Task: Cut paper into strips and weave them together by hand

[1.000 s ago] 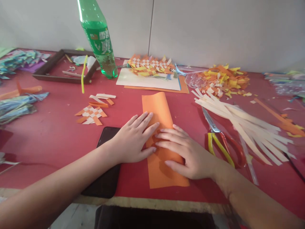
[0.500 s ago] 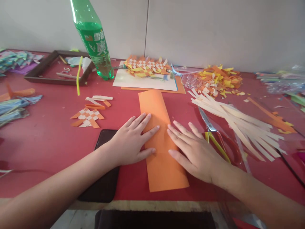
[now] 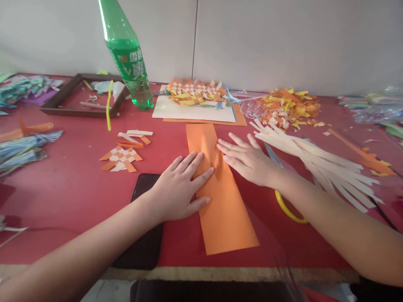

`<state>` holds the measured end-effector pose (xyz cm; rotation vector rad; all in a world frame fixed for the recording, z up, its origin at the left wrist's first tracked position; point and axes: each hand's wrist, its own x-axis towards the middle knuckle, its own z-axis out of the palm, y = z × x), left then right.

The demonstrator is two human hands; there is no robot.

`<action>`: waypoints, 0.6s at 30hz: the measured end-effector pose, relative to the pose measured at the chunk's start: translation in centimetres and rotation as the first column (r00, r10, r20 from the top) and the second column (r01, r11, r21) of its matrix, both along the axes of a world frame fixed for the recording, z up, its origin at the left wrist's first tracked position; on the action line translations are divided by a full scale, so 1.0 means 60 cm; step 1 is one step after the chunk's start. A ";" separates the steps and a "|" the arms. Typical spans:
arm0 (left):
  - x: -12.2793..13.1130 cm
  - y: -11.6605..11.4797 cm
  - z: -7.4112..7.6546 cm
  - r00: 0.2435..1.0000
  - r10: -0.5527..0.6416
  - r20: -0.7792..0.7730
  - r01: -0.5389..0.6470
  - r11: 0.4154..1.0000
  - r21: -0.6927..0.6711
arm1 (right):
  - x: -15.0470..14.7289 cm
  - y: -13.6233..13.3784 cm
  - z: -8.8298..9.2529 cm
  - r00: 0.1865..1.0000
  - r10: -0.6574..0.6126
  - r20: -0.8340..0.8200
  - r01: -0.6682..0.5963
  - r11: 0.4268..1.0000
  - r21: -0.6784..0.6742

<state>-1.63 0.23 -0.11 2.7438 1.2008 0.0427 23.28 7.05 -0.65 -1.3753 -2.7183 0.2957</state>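
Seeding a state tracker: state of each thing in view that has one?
sheet, flat except for a raised bulge
left hand, open, on the sheet
right hand, open, at the sheet's right edge
bottle, standing, partly full
frame, lying flat
phone, flat, partly hidden
scissors, partly hidden; open or shut unclear
strips, loose, fanned out
scraps, heaped

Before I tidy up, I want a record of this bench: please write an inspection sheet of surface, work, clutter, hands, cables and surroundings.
Surface: glossy red tabletop, pale front edge.
Work: long orange paper sheet, buckled toward its far end.
Clutter: green plastic bottle, partly hidden yellow-handled metal scissors, long cream strips, orange-and-yellow paper scraps, flat black phone-like slab.
Hands: left hand spread on the paper; right hand open, fingertips at its right edge.
Cables: thin black cord-like line by the strips; too blurred to identify.
Surroundings: pale grey wall.
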 end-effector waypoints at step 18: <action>-0.002 0.000 0.000 1.000 0.017 0.012 -0.016 1.000 -0.023 | 0.031 0.042 -0.015 0.996 0.041 0.081 -0.051 0.990 0.128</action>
